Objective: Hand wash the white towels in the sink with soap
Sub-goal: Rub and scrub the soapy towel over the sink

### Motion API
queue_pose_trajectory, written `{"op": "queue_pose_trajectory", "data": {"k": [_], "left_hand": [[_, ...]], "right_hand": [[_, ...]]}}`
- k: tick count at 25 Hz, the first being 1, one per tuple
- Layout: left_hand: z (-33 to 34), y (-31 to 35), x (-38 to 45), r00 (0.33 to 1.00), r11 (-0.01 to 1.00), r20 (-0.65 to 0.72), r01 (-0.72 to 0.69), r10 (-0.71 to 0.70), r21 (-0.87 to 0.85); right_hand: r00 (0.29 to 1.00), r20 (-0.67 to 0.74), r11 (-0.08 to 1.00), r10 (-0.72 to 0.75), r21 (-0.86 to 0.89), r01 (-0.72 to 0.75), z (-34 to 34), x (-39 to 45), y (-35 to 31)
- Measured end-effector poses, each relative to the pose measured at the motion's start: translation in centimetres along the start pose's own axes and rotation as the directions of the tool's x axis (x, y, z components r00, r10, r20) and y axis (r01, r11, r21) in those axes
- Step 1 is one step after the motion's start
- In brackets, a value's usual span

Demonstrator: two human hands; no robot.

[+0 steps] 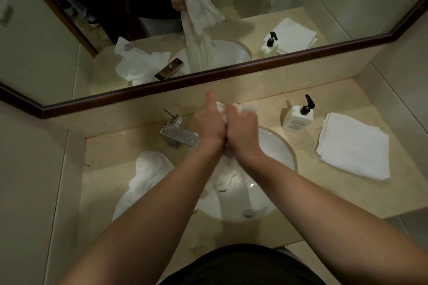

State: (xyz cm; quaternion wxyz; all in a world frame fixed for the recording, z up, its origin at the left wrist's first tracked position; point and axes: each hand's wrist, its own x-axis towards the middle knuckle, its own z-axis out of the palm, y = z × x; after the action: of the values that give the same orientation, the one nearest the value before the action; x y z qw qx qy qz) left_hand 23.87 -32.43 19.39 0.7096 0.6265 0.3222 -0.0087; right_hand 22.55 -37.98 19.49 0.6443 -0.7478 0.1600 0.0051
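left hand [209, 122] and right hand [242, 131] gripping one white towel [228, 183] above sink [280, 146], three towels counted: crumpled towel [143, 180] left, folded towel [354, 146] right on worktop [266, 233]

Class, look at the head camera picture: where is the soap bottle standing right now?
The soap bottle stands on the counter at the right, behind the sink, with the folded towel just to its right.

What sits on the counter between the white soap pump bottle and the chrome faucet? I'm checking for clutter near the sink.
In the head view, the two hands, left and right, gripping a white towel over the sink.
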Motion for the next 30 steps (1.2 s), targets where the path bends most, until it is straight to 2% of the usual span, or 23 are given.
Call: {"op": "queue_pose_trajectory", "data": {"k": [2, 4, 6, 8, 9, 10, 12, 13, 15, 17, 18, 19, 21, 22, 24, 25, 26, 28, 29, 30], "left_hand": [[-0.1, 0.2, 0.4, 0.999, 0.996, 0.012, 0.043, -0.042, -0.077], [0.3, -1.0, -0.3, 0.995, 0.999, 0.089, -0.042, 0.042, 0.001], [0.4, -1.0, -0.5, 0.996, 0.999, 0.085, -0.042, 0.04, 0.022], [0.0, -0.2, 0.3, 0.993, 0.991, 0.059, 0.106, -0.102, -0.076], [-0.2, -0.1, 0.3, 0.991, 0.982, 0.048, 0.132, -0.126, -0.134], [-0.1, -0.1, -0.2, 0.995, 0.988, 0.051, 0.09, -0.084, -0.127], [0.7, -1.1, -1.8, 0.994, 0.998, 0.087, -0.063, 0.063, -0.009], [0.9, -1.4, -1.8, 0.994, 0.997, 0.078, -0.072, 0.072, -0.002], [0.6, -0.5, -0.9, 0.998, 0.997, 0.028, 0.057, -0.056, -0.049], [-0.1, -0.2, 0.0, 0.984, 0.975, 0.049, 0.177, -0.172, -0.135], [-0.2, -0.3, -0.4, 0.986, 0.983, 0.081, 0.155, -0.147, -0.1], [0.1, -1.0, -1.1, 0.992, 0.997, 0.102, 0.074, -0.07, -0.035], [0.6, -1.5, -2.2, 0.996, 1.0, 0.091, -0.02, 0.018, 0.019], [0.7, -1.0, -2.1, 0.999, 1.0, 0.046, -0.005, 0.004, 0.018], [0.2, -0.6, -0.3, 0.992, 0.989, 0.023, 0.124, -0.123, -0.079], [-0.1, -0.6, 0.1, 0.99, 0.982, 0.037, 0.143, -0.139, -0.126], [-0.3, -0.5, -0.5, 0.993, 0.989, 0.049, 0.109, -0.105, -0.103], [0.2, -1.2, -1.9, 0.997, 0.999, 0.07, -0.046, 0.045, 0.016], [0.5, -1.5, -2.2, 0.995, 0.996, 0.062, -0.082, 0.08, 0.038], [0.6, -1.0, -1.9, 0.998, 0.997, 0.034, -0.062, 0.06, 0.048]], "right_hand": [[0.997, 0.066, 0.999, -0.042, -0.031, 0.045, -0.1, -0.8, 0.3], [0.998, -0.054, 1.0, 0.016, 0.026, -0.015, -0.7, 0.9, -0.4], [0.994, -0.1, 0.999, 0.033, 0.035, -0.029, -0.6, 1.4, -0.6], [1.0, 0.004, 0.999, -0.004, -0.034, 0.004, 0.0, -0.3, 0.0], [0.999, 0.039, 1.0, 0.011, -0.03, -0.01, 0.0, -0.9, 0.3], [0.999, 0.024, 0.999, 0.039, -0.021, -0.038, -0.2, -0.7, 0.3], [0.989, -0.114, 0.994, 0.094, -0.036, -0.099, -1.0, 1.4, -0.1], [0.982, -0.148, 0.991, 0.114, -0.056, -0.123, -1.0, 1.9, -0.1], [0.986, -0.112, 0.991, 0.122, -0.035, -0.126, -0.2, 0.6, 0.1], [0.998, -0.023, 0.997, 0.059, -0.04, -0.06, 0.2, -1.6, 0.4], [0.999, -0.03, 0.999, 0.022, -0.044, -0.023, 0.0, -1.5, 0.2], [0.996, -0.084, 0.999, 0.026, -0.043, -0.03, -0.5, -0.4, -0.3], [0.977, -0.178, 0.993, 0.118, 0.029, -0.114, -1.2, 1.5, -1.4], [0.976, -0.17, 0.99, 0.138, 0.061, -0.129, -1.0, 1.4, -1.6], [0.996, -0.044, 0.997, 0.077, 0.01, -0.076, -0.2, -0.4, -1.2], [0.999, 0.013, 0.999, 0.038, -0.02, -0.038, -0.2, -1.3, -0.9], [1.0, 0.017, 0.999, 0.015, -0.044, -0.015, -0.4, -1.2, -0.7], [0.99, -0.119, 0.997, 0.07, -0.029, -0.074, -1.1, 0.7, -1.2], [0.981, -0.16, 0.994, 0.108, 0.006, -0.109, -1.2, 1.2, -1.4], [0.979, -0.168, 0.993, 0.119, 0.025, -0.116, -1.0, 1.1, -1.2]]}}
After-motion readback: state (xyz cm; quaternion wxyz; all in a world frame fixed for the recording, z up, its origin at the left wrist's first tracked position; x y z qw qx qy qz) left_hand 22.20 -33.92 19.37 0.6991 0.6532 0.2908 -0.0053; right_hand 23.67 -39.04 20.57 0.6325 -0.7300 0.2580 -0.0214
